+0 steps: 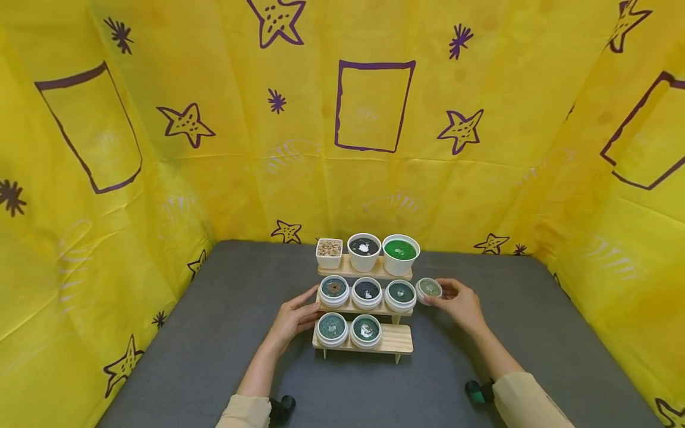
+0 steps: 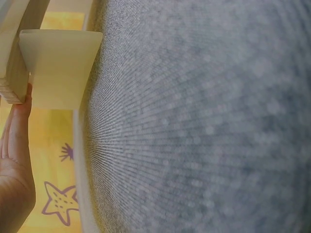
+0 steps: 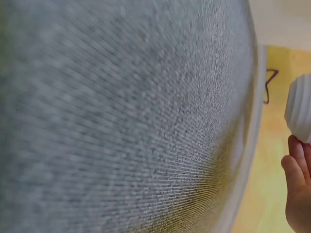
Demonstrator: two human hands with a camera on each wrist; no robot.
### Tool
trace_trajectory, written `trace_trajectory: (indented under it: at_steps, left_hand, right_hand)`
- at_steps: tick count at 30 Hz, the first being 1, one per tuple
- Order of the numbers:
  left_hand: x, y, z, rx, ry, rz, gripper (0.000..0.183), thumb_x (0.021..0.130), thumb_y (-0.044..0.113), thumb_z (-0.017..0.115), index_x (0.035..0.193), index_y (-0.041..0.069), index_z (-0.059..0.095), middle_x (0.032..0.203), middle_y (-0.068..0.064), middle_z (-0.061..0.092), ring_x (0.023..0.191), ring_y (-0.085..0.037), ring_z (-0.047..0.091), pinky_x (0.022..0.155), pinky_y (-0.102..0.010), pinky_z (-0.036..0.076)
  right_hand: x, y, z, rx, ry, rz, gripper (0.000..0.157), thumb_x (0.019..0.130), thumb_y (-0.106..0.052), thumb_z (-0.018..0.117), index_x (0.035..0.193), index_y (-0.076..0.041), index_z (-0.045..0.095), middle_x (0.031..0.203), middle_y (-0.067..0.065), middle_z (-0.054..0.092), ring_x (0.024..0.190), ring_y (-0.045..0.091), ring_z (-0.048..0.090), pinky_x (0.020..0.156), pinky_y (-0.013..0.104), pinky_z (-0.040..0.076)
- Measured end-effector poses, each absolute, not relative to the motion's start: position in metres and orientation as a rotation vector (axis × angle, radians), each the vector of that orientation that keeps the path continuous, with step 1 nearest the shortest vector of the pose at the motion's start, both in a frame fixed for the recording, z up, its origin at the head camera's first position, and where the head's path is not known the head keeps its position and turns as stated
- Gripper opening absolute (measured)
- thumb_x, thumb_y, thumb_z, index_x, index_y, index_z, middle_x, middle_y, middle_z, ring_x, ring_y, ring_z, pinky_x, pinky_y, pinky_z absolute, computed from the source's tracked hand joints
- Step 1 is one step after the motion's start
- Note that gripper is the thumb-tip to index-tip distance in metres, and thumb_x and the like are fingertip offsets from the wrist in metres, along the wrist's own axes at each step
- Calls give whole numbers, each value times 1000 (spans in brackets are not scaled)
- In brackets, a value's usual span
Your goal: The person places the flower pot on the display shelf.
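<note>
A three-tier wooden stand holds white pots and cups on the grey table. My left hand is at its left end, straight fingers touching the end of the middle tier beside a pot with a brown flower-like top. In the left wrist view those fingers reach up to a wooden board above a pale leg. My right hand pinches a small white pot with a pale green top, just right of the middle tier. Ribbed sides show on that pot in the right wrist view.
On the top tier are a square bowl of tan pieces, a dark-filled cup and a green-filled cup. Two more pots, including one with a white-marked top, sit on the lowest tier. Yellow patterned cloth encloses the table.
</note>
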State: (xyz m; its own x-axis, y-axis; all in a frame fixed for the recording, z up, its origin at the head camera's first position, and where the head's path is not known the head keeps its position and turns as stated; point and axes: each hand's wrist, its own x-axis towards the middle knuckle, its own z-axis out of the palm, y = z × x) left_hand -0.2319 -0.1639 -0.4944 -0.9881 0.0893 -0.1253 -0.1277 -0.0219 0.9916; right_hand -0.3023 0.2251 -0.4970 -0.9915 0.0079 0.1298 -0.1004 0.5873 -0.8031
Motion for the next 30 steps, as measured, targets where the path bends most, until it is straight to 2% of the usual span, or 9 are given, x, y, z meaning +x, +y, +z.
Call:
trace_trajectory:
  at_steps: [7,14,24,30]
  left_hand:
    - [-232,-164,-495,-41,2075,2134,59,96,20,61,151,13,42,124,-21,68,98,-9,71,90,-31,57]
    - [-230,-165,-491,-41,2082,2122,58,97,21,61,151,13,41,125,-20,68,99,-9,71,92,-31,56]
    - [-231,-164,-492,-49,2091,2118,59,96,22,62,151,13,42,122,-18,70,101,-13,71,90,-31,57]
    - [-231,-164,-493,-43,2089,2124,58,96,21,62,151,14,43,121,-17,71,100,-12,71,89,-30,57]
  right_hand:
    - [-289,219,-490,199,-2700,1382,58,74,-30,87,121,-5,66,110,16,73,92,15,69,76,15,53]
    - [-274,218,-484,266,-2699,1372,55,73,-32,87,119,-8,68,108,12,74,95,13,68,85,25,57]
    - [-259,224,-476,364,-2689,1439,53,72,-27,89,118,-10,69,110,10,73,94,-6,64,88,15,53]
    - [-253,229,-473,389,-2693,1404,50,73,-29,88,117,-16,69,111,4,73,96,-10,63,90,12,51]
